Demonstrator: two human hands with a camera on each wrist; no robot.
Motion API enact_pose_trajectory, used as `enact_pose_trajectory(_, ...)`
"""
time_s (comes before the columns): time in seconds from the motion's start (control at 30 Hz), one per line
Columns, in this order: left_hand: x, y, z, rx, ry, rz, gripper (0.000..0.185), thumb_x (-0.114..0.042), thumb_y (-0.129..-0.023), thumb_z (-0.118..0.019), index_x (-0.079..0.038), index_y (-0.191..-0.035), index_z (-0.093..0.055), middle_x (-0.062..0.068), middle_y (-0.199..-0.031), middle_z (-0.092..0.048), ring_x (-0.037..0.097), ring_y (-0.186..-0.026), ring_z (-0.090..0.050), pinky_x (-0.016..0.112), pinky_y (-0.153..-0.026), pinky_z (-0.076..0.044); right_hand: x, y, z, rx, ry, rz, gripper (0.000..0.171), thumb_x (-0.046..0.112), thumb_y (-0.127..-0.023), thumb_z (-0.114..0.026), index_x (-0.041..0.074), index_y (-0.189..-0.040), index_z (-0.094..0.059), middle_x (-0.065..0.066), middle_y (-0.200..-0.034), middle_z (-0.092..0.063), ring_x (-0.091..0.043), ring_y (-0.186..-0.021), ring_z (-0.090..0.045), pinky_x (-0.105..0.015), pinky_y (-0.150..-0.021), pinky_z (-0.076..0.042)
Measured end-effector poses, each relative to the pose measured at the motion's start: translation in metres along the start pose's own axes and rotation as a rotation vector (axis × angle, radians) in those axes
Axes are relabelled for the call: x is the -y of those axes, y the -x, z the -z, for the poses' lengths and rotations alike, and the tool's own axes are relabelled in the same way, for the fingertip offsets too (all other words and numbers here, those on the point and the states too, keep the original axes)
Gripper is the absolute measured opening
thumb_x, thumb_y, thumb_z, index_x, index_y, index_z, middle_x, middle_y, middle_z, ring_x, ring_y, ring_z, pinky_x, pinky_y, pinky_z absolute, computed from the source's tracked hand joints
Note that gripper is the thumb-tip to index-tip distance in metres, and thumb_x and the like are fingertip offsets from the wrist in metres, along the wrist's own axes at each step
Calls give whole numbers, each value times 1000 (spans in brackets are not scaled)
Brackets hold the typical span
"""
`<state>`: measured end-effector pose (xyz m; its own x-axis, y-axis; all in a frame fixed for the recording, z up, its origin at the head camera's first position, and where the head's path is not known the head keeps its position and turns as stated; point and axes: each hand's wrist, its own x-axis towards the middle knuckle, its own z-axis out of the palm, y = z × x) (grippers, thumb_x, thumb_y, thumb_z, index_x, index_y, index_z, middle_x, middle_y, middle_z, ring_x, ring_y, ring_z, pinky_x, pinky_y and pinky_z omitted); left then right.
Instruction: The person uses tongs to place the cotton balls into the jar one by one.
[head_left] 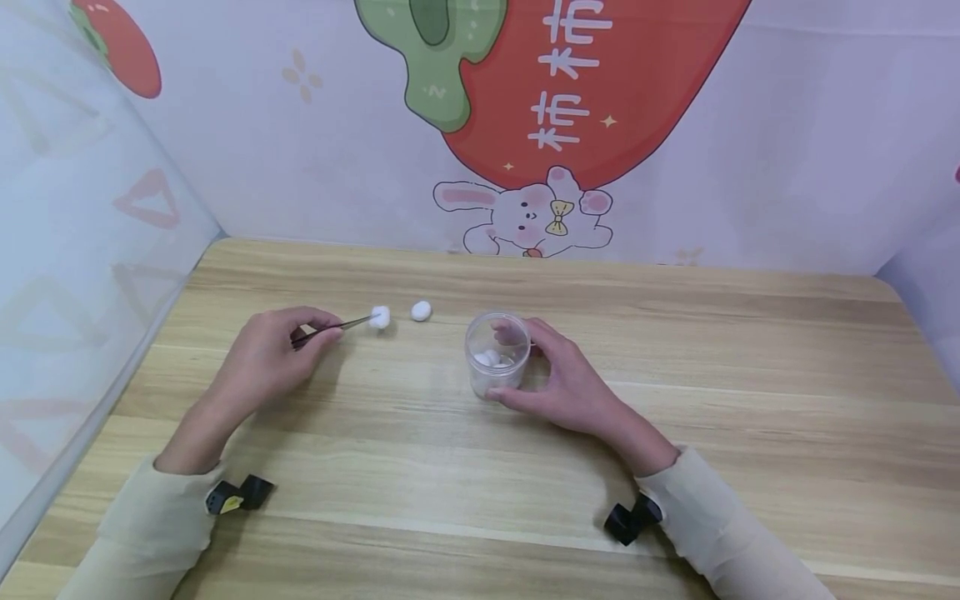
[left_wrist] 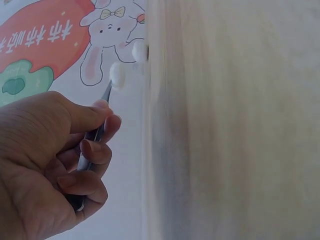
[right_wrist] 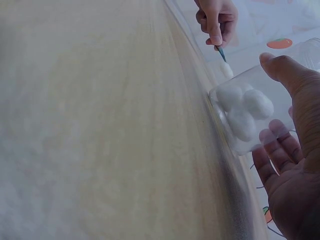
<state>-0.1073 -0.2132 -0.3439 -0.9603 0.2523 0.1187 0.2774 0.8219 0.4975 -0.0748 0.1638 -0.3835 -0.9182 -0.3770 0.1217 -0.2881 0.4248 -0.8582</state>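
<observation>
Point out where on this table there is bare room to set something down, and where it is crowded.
Bare: the table right of the right hand, and the near strip between the sleeves. Crowded: around the jar, two cotton balls, tweezers and left hand.

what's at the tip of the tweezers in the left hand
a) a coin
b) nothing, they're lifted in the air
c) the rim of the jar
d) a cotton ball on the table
d: the tweezers in the left hand reach the nearer cotton ball on the table; the jar sits by the right hand.
</observation>
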Motion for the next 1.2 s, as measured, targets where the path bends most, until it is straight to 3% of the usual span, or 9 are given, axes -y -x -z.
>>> enact_pose_trajectory(0.33, -7, 1, -2, -66, 44, -72, 8, -18, -98, -77, -13, -102, -82, 1, -82, -75, 7, -61, -47, 21, -55, -37, 0, 1, 0, -3, -3, 4, 74, 25, -79, -95, 20, -144, -60, 2, -134, -68, -15, -123, -63, -35, -105, -55)
enact_pose_trajectory(0.53, -17, 3, 0, -67, 91, -93, 7, -20, -98, -78, -16, -103, -82, 0, -92, -79, 8, -66, -53, 17, -58, -40, 1, 0, 0, -2, 2, 8, 73, 26, -80, -95, 19, -143, -60, 2, -134, -68, -15, -123, -63, -36, -104, -56)
enact_pose_trajectory(0.73, -31, 5, 6, -44, 178, -97, 7, -20, -98, -78, -17, -103, -81, 3, -89, -77, 7, -60, -50, 19, -51, -39, 1, -1, 0, 3, -4, 7, 75, 24, -79, -95, 19, -144, -59, 2, -135, -68, -15, -123, -63, -37, -105, -56)
enact_pose_trajectory(1.2, -62, 8, 15, -64, 249, -178, 6, -12, -96, -79, -15, -101, -82, -1, -85, -75, 7, -59, -50, 17, -52, -39, 0, -1, 0, -4, -4, 18, 74, 23, -80, -95, 18, -145, -59, 0, -136, -68, -16, -124, -63, -36, -105, -56)
